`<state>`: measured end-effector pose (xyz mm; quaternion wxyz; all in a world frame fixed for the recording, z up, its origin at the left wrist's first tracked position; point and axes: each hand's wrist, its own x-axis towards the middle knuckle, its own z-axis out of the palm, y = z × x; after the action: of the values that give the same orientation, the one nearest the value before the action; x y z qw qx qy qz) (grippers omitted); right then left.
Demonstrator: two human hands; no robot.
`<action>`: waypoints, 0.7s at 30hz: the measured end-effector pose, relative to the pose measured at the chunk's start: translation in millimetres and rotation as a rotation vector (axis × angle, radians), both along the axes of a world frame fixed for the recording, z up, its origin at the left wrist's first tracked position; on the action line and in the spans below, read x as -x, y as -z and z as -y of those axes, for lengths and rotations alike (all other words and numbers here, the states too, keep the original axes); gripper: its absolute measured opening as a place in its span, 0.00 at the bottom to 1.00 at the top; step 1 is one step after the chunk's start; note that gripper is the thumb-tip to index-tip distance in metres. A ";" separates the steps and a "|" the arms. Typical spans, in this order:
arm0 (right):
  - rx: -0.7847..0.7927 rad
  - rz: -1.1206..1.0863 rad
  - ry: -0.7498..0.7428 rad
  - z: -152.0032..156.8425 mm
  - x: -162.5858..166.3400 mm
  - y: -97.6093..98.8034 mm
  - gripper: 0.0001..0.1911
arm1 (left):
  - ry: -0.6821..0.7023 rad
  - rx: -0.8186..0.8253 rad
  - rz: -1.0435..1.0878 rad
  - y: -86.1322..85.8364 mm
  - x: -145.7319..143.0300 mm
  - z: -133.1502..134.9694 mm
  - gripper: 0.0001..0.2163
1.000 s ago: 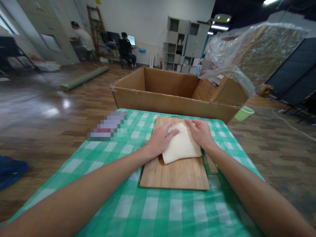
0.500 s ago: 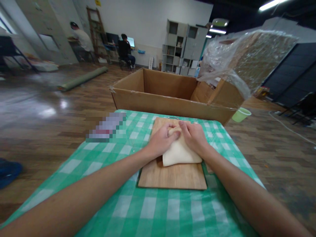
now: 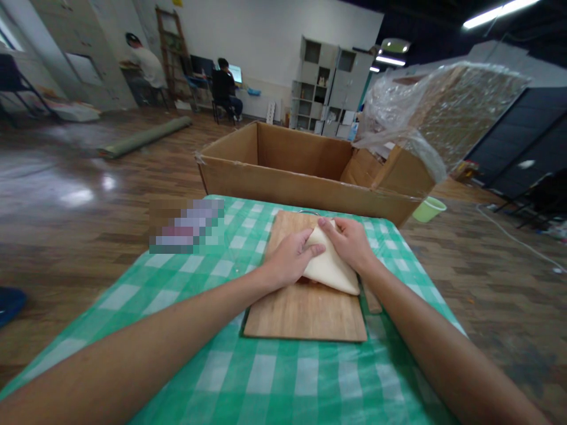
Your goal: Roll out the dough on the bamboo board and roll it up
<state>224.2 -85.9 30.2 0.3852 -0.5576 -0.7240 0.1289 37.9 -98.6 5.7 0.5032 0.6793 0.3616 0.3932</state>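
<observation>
A pale slab of dough (image 3: 330, 268) lies on a wooden cutting board (image 3: 305, 310) on a table with a green checked cloth (image 3: 266, 378). My left hand (image 3: 287, 260) grips the dough's left side, fingers curled onto its top. My right hand (image 3: 349, 242) holds the far right edge, fingers closed over it. The dough is tilted up off the board, its near edge lifted and its far end hidden under my fingers.
A large open cardboard box (image 3: 305, 171) stands just beyond the table. A plastic-wrapped bundle (image 3: 438, 112) rises at the right, with a green bowl (image 3: 427, 208) on the floor. Two people sit and stand by desks at the far wall. A rolled mat (image 3: 142, 137) lies on the wooden floor.
The dough lay flat a second ago. Both hands drew together over its far end, and now they have tipped it up off the board.
</observation>
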 end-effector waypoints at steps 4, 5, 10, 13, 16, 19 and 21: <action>0.044 -0.126 0.045 -6.6 -2.9 7.3 0.35 | 0.075 0.194 0.076 0.7 1.9 1.3 0.18; 0.054 -0.158 0.096 -8.5 -4.3 8.8 0.36 | 0.074 0.219 0.075 0.4 3.4 -0.8 0.20; 0.594 -0.360 -0.071 -5.7 -4.6 6.4 0.35 | 0.017 0.255 0.074 -3.6 11.5 -13.0 0.23; 0.619 -0.369 -0.217 1.3 2.7 1.9 0.33 | 0.082 0.256 0.055 -3.1 13.1 -14.9 0.24; 0.385 -0.197 -0.196 3.6 10.1 1.5 0.30 | 0.062 0.286 -0.008 -2.3 12.8 -13.5 0.24; 0.268 -0.154 -0.150 0.5 11.5 4.4 0.29 | 0.011 0.343 0.064 -6.7 11.4 -11.7 0.23; 0.172 -0.234 -0.069 -3.4 9.2 7.5 0.29 | -0.003 0.402 0.242 -11.3 9.7 -11.3 0.21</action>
<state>215.0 -82.5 22.7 0.4129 -0.5446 -0.6792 0.2677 28.2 -87.3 17.0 0.6674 0.5129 0.3707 0.3925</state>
